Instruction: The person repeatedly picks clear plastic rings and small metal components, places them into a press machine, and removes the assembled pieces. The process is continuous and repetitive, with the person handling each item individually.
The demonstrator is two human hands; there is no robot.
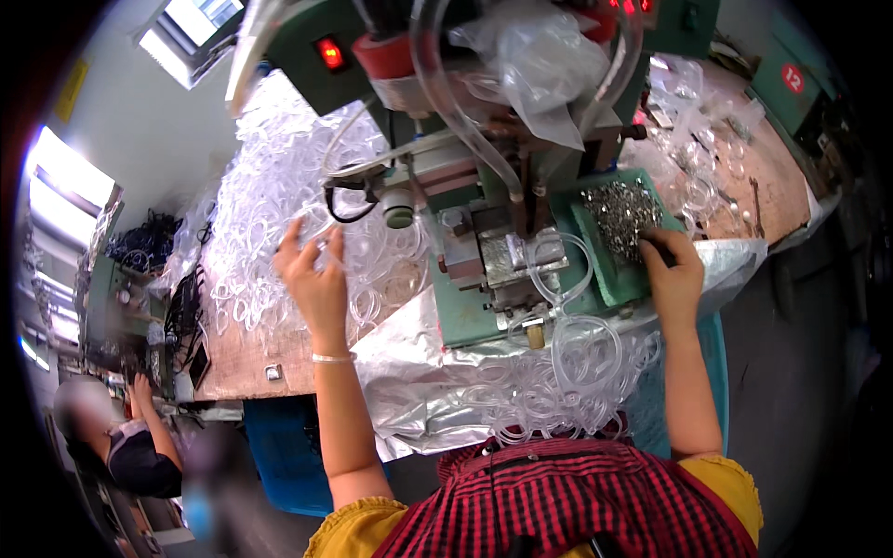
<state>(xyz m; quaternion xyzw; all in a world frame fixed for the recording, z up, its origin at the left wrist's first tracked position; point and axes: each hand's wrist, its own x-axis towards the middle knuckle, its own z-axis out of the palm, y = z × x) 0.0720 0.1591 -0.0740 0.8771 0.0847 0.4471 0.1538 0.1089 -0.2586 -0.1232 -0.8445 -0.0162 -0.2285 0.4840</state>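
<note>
My left hand (314, 274) is raised at the edge of a big heap of clear plastic tube loops (270, 177), its fingers spread apart. I see nothing gripped in it. Over the right side of a green tray (595, 265), my right hand (673, 270) has its fingers curled down at a pile of small shiny metal parts (619, 214). Whatever its fingertips pinch is hidden. Between my hands stands a green bench machine (465, 312) with a metal fixture (526, 265). A clear tube loop (588, 270) hangs at the fixture, apart from both hands.
More clear tube loops (577, 391) lie on silver foil (405, 372) in front of me. Plastic bags and loose parts cover the wooden bench (781, 191) at right. Blue bins (284, 456) stand below. Another person (139, 446) works at far left.
</note>
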